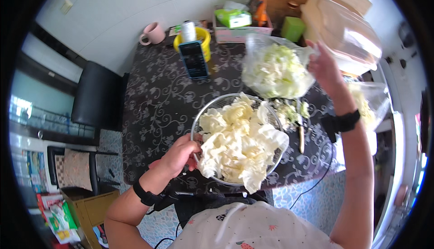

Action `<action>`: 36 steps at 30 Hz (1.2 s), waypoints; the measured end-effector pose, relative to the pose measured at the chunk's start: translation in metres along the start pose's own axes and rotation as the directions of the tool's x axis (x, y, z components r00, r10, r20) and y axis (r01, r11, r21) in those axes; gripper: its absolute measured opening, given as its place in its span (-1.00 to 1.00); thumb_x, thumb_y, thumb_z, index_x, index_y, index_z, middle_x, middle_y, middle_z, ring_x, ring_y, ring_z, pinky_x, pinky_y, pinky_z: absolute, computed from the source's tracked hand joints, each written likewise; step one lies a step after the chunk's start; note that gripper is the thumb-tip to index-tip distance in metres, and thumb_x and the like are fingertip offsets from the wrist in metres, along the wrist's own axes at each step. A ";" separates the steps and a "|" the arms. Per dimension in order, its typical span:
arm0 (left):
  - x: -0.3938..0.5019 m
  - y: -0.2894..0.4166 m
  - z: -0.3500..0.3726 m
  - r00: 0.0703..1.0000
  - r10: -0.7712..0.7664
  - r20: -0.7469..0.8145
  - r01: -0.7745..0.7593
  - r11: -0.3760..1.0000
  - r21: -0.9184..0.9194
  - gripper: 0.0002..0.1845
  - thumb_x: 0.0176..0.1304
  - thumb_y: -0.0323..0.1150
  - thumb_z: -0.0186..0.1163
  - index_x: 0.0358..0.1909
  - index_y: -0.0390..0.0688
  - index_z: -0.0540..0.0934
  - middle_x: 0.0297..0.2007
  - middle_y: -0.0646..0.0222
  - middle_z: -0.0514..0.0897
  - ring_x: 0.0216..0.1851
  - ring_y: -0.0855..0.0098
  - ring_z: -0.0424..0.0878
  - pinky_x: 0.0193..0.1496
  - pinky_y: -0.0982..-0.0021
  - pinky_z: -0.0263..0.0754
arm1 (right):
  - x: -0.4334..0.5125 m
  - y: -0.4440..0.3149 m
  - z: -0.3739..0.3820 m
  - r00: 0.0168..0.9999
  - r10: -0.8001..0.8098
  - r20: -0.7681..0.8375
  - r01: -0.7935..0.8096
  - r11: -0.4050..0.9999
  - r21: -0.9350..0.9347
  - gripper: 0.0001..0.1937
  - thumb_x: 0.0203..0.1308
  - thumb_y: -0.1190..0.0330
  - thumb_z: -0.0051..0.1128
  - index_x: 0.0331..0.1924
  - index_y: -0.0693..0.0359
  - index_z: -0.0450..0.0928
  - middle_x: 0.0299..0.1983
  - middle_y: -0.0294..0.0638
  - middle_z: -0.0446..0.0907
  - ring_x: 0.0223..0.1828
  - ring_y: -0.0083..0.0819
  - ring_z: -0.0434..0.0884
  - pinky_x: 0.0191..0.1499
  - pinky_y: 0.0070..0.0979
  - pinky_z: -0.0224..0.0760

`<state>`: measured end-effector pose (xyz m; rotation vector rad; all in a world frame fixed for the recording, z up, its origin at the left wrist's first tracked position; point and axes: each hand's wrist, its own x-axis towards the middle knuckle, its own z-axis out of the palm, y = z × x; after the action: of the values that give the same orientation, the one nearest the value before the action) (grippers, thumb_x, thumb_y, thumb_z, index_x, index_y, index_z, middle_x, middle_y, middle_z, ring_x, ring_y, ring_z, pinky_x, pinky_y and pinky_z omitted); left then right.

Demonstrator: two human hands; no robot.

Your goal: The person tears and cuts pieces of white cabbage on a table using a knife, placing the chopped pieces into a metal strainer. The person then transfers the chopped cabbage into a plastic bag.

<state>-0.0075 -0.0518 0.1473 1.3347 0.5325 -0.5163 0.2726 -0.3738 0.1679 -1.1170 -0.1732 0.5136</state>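
My left hand point(181, 154) grips the rim of a wire-mesh strainer basket point(194, 127) at its left side. Torn pale-yellow cabbage leaves point(234, 140) are heaped in it, and some hang over the near rim. Beyond it sits a clear plastic bag point(251, 50) with cut pale-green cabbage point(279, 65) inside. My right hand point(322, 62), slightly blurred, pinches that bag's upper right edge. Between bag and basket lie green cabbage scraps point(288, 111). A knife point(301, 138) with a light handle rests beside them, its blade toward the bag.
A phone point(194, 60) leans on a yellow tub point(205, 42) on the dark patterned table point(156, 93). Behind are a pink mug point(154, 33), a box point(230, 35) with tissues, and a large lidded bin point(342, 28). Another plastic bag point(376, 96) is at right. A black chair point(96, 94) stands left.
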 end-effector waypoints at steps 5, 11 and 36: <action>-0.002 0.039 0.030 0.995 0.088 0.045 -0.088 0.996 -0.003 -0.71 0.09 -0.36 -0.12 -0.29 -0.31 0.52 -0.57 0.33 0.57 -0.73 0.57 0.43 -0.76 0.62 0.25 | -0.026 0.002 -0.003 0.999 0.037 0.031 -0.038 0.998 0.053 -0.41 0.35 -0.12 -0.18 0.32 0.02 0.12 -0.47 -0.37 0.43 -0.52 -0.62 0.32 -0.35 -0.67 0.27; 0.060 0.081 0.064 0.991 0.120 -0.060 -0.124 0.989 -0.078 -0.75 0.19 -0.28 -0.10 -0.51 -0.18 0.50 -0.66 0.37 0.54 -0.74 0.54 0.40 -0.73 0.59 0.20 | -0.038 -0.001 -0.025 0.992 0.111 -0.056 -0.104 0.989 0.108 -0.34 0.30 -0.25 -0.31 0.33 -0.04 0.23 -0.40 -0.41 0.36 -0.45 -0.64 0.32 -0.30 -0.69 0.29; 0.168 0.174 0.121 0.869 0.436 -0.233 -0.216 0.759 0.614 -0.53 0.14 -0.11 0.25 -0.19 -0.41 0.57 -0.40 0.21 0.64 -0.50 0.41 0.62 -0.46 0.42 0.61 | -0.024 -0.011 0.000 0.999 -0.032 0.020 0.034 0.991 -0.126 -0.16 0.27 -0.31 -0.35 0.45 0.09 -0.09 0.46 -0.14 -0.17 0.12 -0.24 0.38 0.24 -0.34 0.30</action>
<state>0.2400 -0.1509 0.1916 2.0904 0.4338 -0.1156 0.2549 -0.3896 0.1806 -1.2316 -0.2421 0.4881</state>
